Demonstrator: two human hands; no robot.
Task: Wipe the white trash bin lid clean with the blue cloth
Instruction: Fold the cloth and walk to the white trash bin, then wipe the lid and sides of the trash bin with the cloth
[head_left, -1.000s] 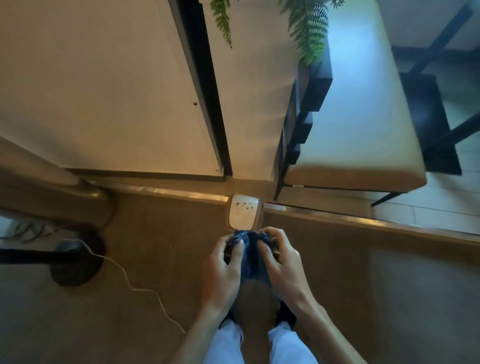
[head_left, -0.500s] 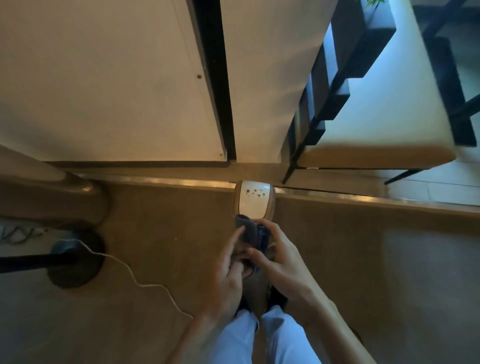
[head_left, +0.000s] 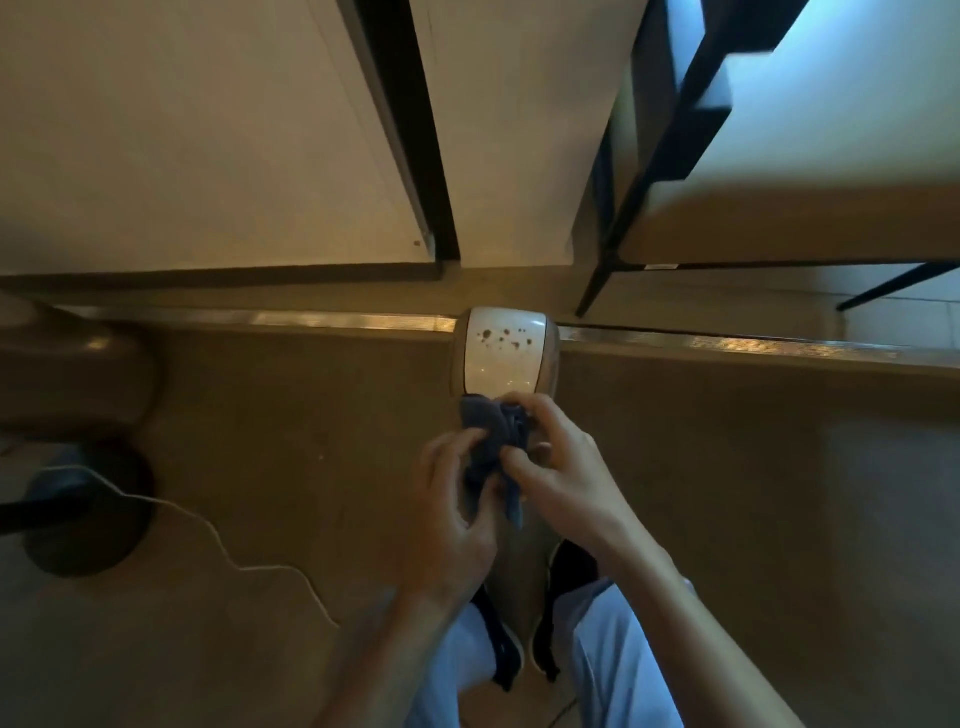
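The white trash bin lid (head_left: 503, 364) lies below me on the floor by the metal threshold, with several dark brown spots on its far half. A bunched blue cloth (head_left: 493, 436) hangs just in front of the lid's near edge. My left hand (head_left: 454, 514) pinches the cloth's lower left part. My right hand (head_left: 553, 467) grips it from the right, fingers curled round the bundle. Both hands are near the lid; the cloth overlaps its near rim.
A black lamp base (head_left: 85, 514) with a white cord (head_left: 218, 545) sits at the left on the brown floor. White cabinet doors (head_left: 208, 130) stand behind the metal threshold strip (head_left: 260, 318). A black-framed bench (head_left: 779, 218) is at the upper right. My shoes (head_left: 563, 587) are below the hands.
My head and hands have moved closer to the bin, so the lid looks larger. The cloth has been gathered into a tighter bundle and now reaches the lid's near edge.
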